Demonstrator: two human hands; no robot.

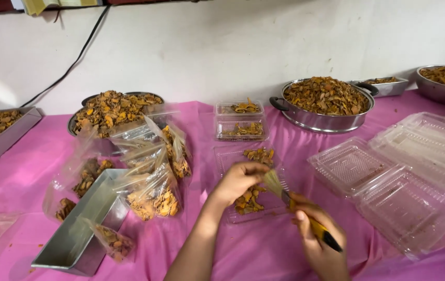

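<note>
Head view: filled bags (152,182) crowd left of open tray (251,179).

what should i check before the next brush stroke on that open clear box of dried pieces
1. Brush held in right hand: ok.
2. Left hand on the dried pieces: ok.
3. Open clear box flat on the pink cloth: ok.
4. Bristles touching the pieces: cannot tell.
5. Empty clear boxes within reach at right: ok.
6. Filled bags clear of the box: ok.
</note>
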